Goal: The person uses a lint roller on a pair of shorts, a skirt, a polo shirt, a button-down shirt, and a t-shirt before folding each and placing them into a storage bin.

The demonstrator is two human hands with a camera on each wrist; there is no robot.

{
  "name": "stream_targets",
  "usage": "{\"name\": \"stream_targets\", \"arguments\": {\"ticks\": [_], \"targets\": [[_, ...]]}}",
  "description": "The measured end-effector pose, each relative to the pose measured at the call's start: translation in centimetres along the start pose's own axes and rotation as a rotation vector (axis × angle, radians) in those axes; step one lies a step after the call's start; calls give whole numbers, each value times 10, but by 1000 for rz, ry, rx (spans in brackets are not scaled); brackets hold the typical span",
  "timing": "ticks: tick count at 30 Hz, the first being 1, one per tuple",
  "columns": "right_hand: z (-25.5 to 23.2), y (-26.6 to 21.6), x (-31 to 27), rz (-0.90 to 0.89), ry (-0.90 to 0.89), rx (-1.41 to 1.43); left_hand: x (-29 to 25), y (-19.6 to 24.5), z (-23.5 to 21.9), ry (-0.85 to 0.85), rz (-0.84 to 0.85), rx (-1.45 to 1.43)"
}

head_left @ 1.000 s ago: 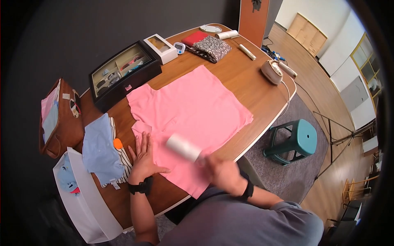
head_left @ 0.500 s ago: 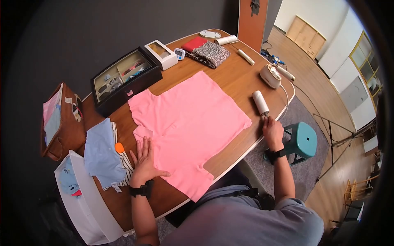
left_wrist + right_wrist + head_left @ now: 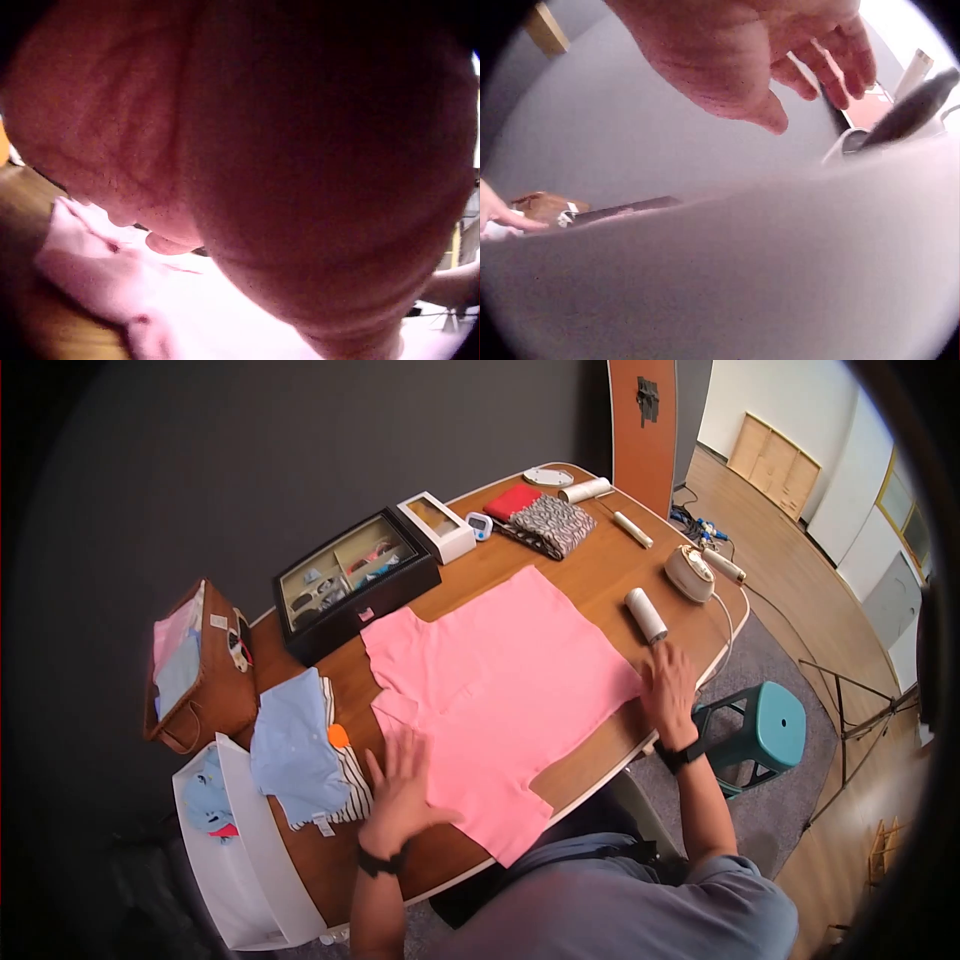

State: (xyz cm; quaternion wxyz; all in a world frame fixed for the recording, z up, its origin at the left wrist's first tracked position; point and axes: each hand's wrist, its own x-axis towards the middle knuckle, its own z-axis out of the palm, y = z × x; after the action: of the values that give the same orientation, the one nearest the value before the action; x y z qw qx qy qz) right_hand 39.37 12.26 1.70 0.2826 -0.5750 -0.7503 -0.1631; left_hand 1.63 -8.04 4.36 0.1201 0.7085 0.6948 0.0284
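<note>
A pink short-sleeved shirt [image 3: 500,690] lies spread flat on the table. The left hand [image 3: 402,790], fingers spread, is at the shirt's collar side; whether it touches the cloth I cannot tell. Beside the shirt's hem at the right is the right hand [image 3: 670,685], its fingers loosely extended and holding nothing. Just beyond those fingers lies a white lint roller [image 3: 646,615] on the table. In the right wrist view the right hand [image 3: 780,60] hangs apart from the roller's dark handle [image 3: 911,112]. The left palm [image 3: 300,165] fills most of the left wrist view.
Left of the shirt lie a folded blue garment [image 3: 298,745], a white bin [image 3: 260,860] and a brown basket [image 3: 215,695]. Behind stand a black display case [image 3: 355,595] and a white box [image 3: 437,525]. A steamer [image 3: 690,573] is at the right, above a green stool [image 3: 780,723].
The right hand carried the lint roller from the shirt to the table's right side and let go of it. The left hand stays near the collar. The head view has shifted.
</note>
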Motion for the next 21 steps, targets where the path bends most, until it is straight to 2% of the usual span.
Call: {"name": "stream_targets", "arguments": {"ticks": [3,4,6,7,9,10,13,15,16,18,19,21], "targets": [[-14,-26,-15,-259,-143,257,-26,37,-5,-73,222,-95],[-14,-25,-19,-258,-141,260,-34,49,-2,-115,256,-31],[-14,-20,-22,-390,-264,277,-47,70,10,-187,280,63],[-16,-18,-20,-389,-258,279,-51,79,16,-137,255,141],[-27,-16,-16,-358,-471,206,-58,87,22,-46,268,187],[-27,-17,-17,-384,-476,158,-62,86,29,-47,265,188],[-22,-14,-25,-498,-378,130,-68,82,45,60,314,185],[-20,-12,-26,-517,-347,171,-72,78,41,44,344,-78],[-20,-11,-27,-530,-319,211,-73,73,41,47,341,-76],[-26,-6,-31,-509,-307,243,-75,59,38,184,350,-314],[-32,-6,-29,-484,-295,275,-78,52,30,191,345,-312],[-57,-11,-18,-464,-82,417,-89,46,-8,243,455,-218]]}}
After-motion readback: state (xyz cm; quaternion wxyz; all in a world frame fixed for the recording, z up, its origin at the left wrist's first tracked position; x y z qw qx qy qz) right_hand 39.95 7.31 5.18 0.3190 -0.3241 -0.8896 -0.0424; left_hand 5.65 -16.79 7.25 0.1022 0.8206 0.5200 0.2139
